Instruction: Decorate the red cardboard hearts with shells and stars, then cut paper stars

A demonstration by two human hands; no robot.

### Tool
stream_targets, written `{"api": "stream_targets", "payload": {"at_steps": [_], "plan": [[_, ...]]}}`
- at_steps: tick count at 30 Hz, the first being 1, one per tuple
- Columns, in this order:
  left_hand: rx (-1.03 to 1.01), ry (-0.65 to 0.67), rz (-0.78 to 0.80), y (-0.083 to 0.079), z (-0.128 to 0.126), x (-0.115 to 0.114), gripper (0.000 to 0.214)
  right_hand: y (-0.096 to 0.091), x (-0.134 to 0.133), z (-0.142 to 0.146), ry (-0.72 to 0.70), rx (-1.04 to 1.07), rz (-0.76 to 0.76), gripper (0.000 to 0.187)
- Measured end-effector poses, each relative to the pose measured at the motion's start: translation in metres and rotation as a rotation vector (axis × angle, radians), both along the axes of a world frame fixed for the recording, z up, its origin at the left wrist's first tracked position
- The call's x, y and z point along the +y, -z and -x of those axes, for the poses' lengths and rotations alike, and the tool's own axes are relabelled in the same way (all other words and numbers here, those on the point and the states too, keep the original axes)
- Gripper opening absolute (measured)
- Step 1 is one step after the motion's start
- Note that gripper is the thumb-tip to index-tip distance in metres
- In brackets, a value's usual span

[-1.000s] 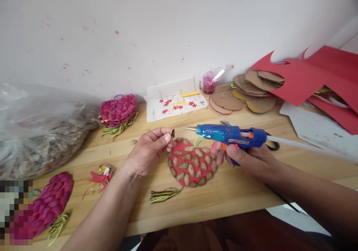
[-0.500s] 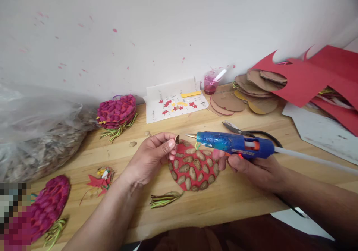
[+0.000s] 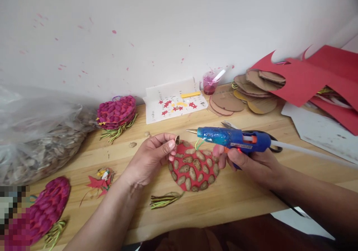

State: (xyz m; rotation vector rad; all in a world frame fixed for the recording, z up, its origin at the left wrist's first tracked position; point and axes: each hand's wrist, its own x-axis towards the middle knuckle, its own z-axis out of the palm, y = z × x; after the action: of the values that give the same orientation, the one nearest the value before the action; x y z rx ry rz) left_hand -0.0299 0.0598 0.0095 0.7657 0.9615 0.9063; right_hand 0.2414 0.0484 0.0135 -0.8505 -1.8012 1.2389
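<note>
Between the thumb and fingers of my left hand (image 3: 156, 150) is a peanut shell (image 3: 177, 140), its hollow side showing. My right hand (image 3: 251, 165) is closed around a blue glue gun (image 3: 223, 138), whose metal nozzle points left, a short way from the shell. A white glue stick (image 3: 304, 150) sticks out of its back, and a small red light glows near the trigger. Below both hands lies a red disc (image 3: 183, 184) covered with rows of peanut shells. A green, yellow and dark tassel (image 3: 166, 200) hangs off its lower left, and a green loop shows at its top.
On the left are a plastic bag of shells (image 3: 56, 143), magenta shell-covered discs (image 3: 116, 109) and paper scraps (image 3: 100, 182). Behind lie a paper sheet with stars (image 3: 156, 115) and a cup of paint (image 3: 209, 87). Scissors (image 3: 228, 124), cardboard discs (image 3: 228, 102) and red sheets (image 3: 302, 79) are on the right.
My right hand has raised the glue gun slightly, tilting it so the nozzle sits a little higher. My left hand keeps the peanut shell in nearly the same place.
</note>
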Motion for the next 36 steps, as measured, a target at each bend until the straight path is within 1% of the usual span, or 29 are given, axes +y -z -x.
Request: {"api": "stream_targets", "payload": {"at_steps": [2,6,8,11,15,19,23,26,31,36], "plan": [[0.014,0.004,-0.01,0.001,-0.001,-0.001,0.022,-0.001,0.0,0.003,0.032,0.041,0.115,0.036],[0.061,0.036,-0.086,0.0,-0.006,-0.005,0.02,-0.001,0.002,0.009,0.111,0.085,0.358,0.038],[0.069,0.071,-0.105,-0.001,-0.012,-0.008,0.018,-0.001,0.004,0.011,0.115,0.067,0.415,0.034],[0.078,0.11,-0.088,-0.005,-0.025,-0.014,0.016,-0.001,0.006,0.013,0.088,0.085,0.49,0.028],[0.065,0.139,0.004,-0.01,-0.047,-0.025,0.018,-0.002,0.004,0.013,0.066,0.157,0.576,0.025],[-0.028,0.107,0.101,-0.01,-0.066,-0.034,0.02,-0.003,0.003,0.01,0.047,0.199,0.584,0.021],[-0.093,0.064,0.138,-0.005,-0.076,-0.044,0.021,-0.004,0.004,0.006,0.024,0.21,0.572,0.026],[-0.114,0.014,0.135,-0.003,-0.081,-0.052,0.022,-0.005,0.003,0.004,-0.01,0.195,0.564,0.027],[-0.165,-0.065,0.074,-0.001,-0.092,-0.064,0.021,-0.01,-0.001,0.003,-0.092,0.124,0.545,0.024],[-0.203,-0.125,0.07,0.002,-0.098,-0.07,0.024,-0.007,-0.001,0.004,-0.089,0.093,0.537,0.02]]}}
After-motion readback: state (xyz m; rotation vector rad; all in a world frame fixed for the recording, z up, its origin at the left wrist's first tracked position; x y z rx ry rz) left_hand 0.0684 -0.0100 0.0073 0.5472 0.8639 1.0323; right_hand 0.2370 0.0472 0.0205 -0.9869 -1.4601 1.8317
